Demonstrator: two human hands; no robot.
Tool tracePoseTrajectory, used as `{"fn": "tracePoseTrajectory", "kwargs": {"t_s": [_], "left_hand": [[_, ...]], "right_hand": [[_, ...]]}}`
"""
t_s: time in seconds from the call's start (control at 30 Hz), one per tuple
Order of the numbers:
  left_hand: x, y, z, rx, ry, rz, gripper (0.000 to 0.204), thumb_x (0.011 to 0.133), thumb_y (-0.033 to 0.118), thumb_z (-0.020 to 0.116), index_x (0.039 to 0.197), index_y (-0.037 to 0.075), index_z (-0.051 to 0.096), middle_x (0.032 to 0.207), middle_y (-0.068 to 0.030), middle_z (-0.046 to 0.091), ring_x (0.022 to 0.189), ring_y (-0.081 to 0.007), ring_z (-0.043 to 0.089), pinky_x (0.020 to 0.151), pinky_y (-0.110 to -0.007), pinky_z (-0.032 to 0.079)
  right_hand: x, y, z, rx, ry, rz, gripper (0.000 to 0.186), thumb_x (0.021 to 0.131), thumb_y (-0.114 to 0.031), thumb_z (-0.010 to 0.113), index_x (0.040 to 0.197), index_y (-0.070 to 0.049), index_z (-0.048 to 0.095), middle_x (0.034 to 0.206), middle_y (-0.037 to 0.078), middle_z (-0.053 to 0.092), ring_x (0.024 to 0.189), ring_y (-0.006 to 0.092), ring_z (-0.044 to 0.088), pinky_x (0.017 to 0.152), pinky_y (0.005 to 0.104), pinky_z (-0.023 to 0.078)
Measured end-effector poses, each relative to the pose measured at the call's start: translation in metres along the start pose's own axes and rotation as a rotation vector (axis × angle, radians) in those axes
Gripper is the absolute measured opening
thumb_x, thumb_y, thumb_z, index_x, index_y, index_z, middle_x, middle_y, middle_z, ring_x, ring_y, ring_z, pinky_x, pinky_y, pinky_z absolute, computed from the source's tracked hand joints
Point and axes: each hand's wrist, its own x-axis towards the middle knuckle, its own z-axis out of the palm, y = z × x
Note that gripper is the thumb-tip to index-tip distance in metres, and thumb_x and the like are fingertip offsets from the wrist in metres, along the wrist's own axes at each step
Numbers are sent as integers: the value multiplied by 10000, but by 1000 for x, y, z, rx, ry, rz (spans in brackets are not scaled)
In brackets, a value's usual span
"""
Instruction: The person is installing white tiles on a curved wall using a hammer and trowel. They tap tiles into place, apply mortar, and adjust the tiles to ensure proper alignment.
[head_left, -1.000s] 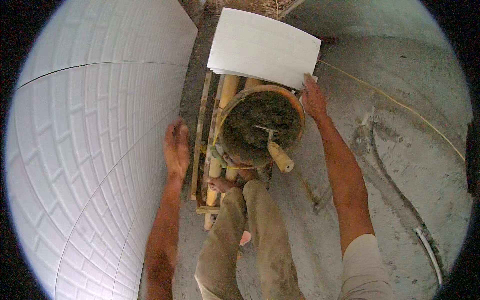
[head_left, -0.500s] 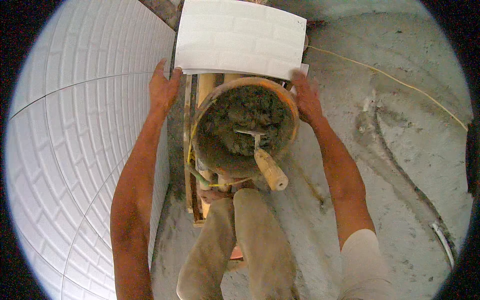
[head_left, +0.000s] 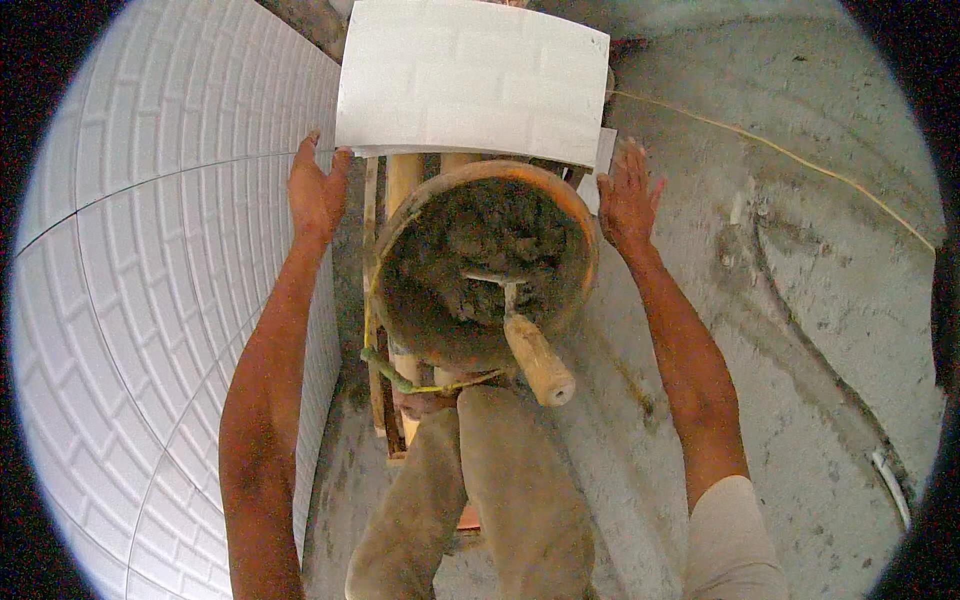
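Note:
A white brick-patterned tile [head_left: 475, 80] lies beyond the bucket, with the edge of another white sheet showing under its right corner. By the tile's near left corner is my left hand [head_left: 318, 195], thumb and fingers apart; whether the thumb touches the corner I cannot tell. My right hand [head_left: 628, 205] is spread open to the right of the tile, apart from it and holding nothing. Between my arms sits a round bucket [head_left: 405, 225] of dark grey mortar [head_left: 490, 220]. A trowel [head_left: 540, 362] rests in it, blade in the mortar and wooden handle over the near rim.
Close on my left stands a wall of white brick-patterned tiles [head_left: 150, 290]. A slatted wooden stand [head_left: 405, 185] is under the bucket. On the right, a pale cord [head_left: 770, 148] and a pipe [head_left: 893, 485] run along the rough grey concrete [head_left: 680, 330].
My right hand has come away from the tile's right corner and opened out. The left hand has shifted slightly down and left. The tile appears a little further left in view.

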Motion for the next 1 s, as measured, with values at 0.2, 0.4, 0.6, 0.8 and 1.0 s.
{"fn": "tracePoseTrajectory", "kwargs": {"t_s": [0.2,0.4,0.6,0.8,1.0], "left_hand": [[21,10,3,-133,-107,-20,677,926,338,682,1430,-61,470,1451,-270,507,1353,-396,491,1136,-432,374],[51,10,21,-276,-27,-210,641,868,263,715,1365,-97,533,1329,-257,610,1249,-355,586,1070,-407,428],[54,50,6,-526,-128,-360,477,851,235,722,1181,-101,649,1080,-184,712,1040,-279,659,915,-366,483],[71,64,-7,-591,-111,-500,515,839,280,727,1171,-105,640,1102,-200,686,1031,-306,660,873,-398,499],[79,80,4,-789,-99,-657,743,820,339,718,1329,-153,493,1325,-279,558,1067,-351,644,870,-476,508]], "right_hand": [[106,-45,-23,463,-116,397,489,916,-349,566,1279,-26,612,1234,231,635,1162,408,603,999,506,472],[131,-54,-23,438,-268,584,437,816,-354,632,1058,-5,735,1080,233,719,1026,405,687,900,487,524],[132,-48,-30,646,-355,705,542,832,-476,650,1045,14,747,1089,247,719,1055,399,682,900,463,516],[137,-51,-37,890,-156,818,640,825,-507,709,1097,72,713,1077,261,716,1004,387,692,901,457,515],[150,-33,-30,781,-57,752,593,821,-453,744,1076,82,714,1036,214,725,914,325,694,806,450,527]]}}
